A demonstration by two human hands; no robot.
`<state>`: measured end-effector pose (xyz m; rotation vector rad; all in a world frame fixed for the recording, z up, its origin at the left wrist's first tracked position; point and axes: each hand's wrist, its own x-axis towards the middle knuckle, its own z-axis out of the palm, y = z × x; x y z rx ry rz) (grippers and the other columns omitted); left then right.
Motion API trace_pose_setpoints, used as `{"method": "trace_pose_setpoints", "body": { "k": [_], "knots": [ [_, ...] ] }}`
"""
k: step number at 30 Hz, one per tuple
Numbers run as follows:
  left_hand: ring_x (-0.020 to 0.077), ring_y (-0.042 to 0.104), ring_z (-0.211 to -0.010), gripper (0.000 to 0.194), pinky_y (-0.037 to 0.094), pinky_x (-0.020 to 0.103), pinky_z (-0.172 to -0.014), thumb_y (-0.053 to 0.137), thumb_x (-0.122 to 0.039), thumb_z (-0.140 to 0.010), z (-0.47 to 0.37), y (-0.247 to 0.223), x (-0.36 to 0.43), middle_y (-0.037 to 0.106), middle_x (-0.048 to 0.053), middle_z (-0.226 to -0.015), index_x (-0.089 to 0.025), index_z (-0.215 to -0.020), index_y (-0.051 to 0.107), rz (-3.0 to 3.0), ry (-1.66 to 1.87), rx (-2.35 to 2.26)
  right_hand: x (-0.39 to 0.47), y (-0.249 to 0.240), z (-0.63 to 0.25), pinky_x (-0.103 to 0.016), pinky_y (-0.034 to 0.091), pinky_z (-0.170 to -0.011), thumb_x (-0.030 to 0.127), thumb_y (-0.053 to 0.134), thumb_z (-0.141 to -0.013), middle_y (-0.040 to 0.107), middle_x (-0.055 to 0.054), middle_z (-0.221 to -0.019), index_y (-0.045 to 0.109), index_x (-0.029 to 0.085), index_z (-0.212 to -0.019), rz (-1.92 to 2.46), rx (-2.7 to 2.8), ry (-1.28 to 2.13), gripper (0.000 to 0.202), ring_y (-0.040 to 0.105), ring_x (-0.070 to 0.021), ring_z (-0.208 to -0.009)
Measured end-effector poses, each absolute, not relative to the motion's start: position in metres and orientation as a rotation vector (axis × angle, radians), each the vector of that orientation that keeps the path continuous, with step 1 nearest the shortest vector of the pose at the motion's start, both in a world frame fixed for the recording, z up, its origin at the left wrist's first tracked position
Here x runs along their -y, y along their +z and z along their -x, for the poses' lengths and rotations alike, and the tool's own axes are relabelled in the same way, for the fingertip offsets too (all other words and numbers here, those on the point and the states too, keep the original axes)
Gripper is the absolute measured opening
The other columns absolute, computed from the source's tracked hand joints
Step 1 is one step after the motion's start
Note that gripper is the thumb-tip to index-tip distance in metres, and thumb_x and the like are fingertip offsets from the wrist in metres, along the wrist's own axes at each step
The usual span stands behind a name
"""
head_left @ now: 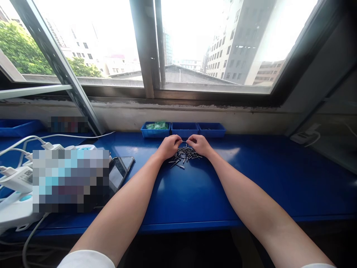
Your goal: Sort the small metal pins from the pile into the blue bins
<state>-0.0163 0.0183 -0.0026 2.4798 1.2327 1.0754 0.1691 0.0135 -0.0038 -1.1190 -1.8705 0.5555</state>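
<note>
Both hands meet over a pile of small dark and silvery metal rods [184, 153] on the blue tabletop [184, 201]. A thin metal rod [184, 141] spans the short gap between my fingertips. My left hand [169, 146] pinches its left end with thumb and forefinger. At the other end, my right hand [200, 144] is closed in a similar pinch. The rod's ends are hidden by the fingers, and its exact kind is too small to make out. One loose piece lies apart at the front of the pile.
Behind the hands stand a blue bin with green packets [156, 126], a middle blue bin [184, 131] and a right blue bin [212, 132]. At left are a phone [120, 172], a white power strip [16, 214] and cables. A window [206, 44] rises behind the table.
</note>
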Motion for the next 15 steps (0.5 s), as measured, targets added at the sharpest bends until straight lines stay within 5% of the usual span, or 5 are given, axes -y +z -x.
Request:
{"method": "trace_pose_setpoints", "body": {
  "k": [6, 15],
  "knots": [
    [0.0181, 0.060, -0.084, 0.023, 0.046, 0.028, -0.075, 0.044, -0.030, -0.088, 0.0174, -0.0017, -0.0179, 0.067, 0.004, -0.090, -0.018, -0.090, 0.064, -2.475, 1.066, -1.256, -0.0072, 0.0054, -0.1721, -0.028, 0.047, -0.066, 0.041, 0.065, -0.066, 0.068, -0.003, -0.070, 0.069, 0.017, -0.071, 0.992, 1.701, 0.877, 0.024, 0.060, -0.0166, -0.069],
    [0.0161, 0.059, -0.080, 0.024, 0.046, 0.026, -0.073, 0.044, -0.031, -0.087, 0.0164, -0.0025, -0.0167, 0.066, 0.003, -0.086, -0.019, -0.088, 0.065, -2.470, 1.089, -1.170, -0.0051, 0.0060, -0.1778, -0.025, 0.042, -0.055, 0.038, 0.065, -0.065, 0.069, -0.004, -0.070, 0.072, 0.017, -0.075, 0.983, 1.653, 0.988, 0.024, 0.059, -0.0162, -0.066]
  ]
}}
